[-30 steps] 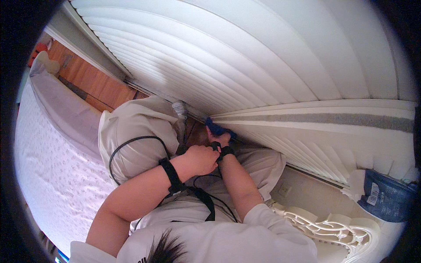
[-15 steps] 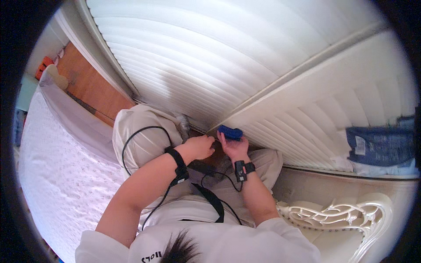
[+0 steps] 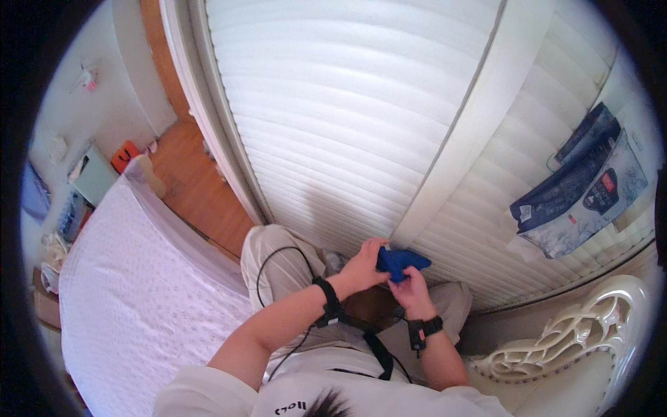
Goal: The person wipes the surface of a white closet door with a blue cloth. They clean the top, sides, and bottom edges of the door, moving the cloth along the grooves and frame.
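A crumpled dark-blue cloth [image 3: 404, 262] is held up close to the white slatted door panels [image 3: 333, 139], near the upright strip where two panels meet. My left hand [image 3: 365, 267] grips the cloth's left side, fingers bent round its edge. From below, my right hand [image 3: 413, 290] pinches its lower part between thumb and fingers. One corner of the cloth sticks out to the right past my right hand. Black bands with small devices circle both wrists, and a cable loops over my left knee [image 3: 278, 260].
On the left stands a bed with a pale patterned cover [image 3: 146, 299], and beyond it lies wooden floor [image 3: 191, 174]. A cream carved chair back [image 3: 563, 333] is close on my right. Dark-blue cloth and a printed package [image 3: 590, 201] hang at the right panel.
The view has swung up and to the left. My left hand, apart from the cloth before, now holds it with my right hand. The folded blue cloth has spread out somewhat.
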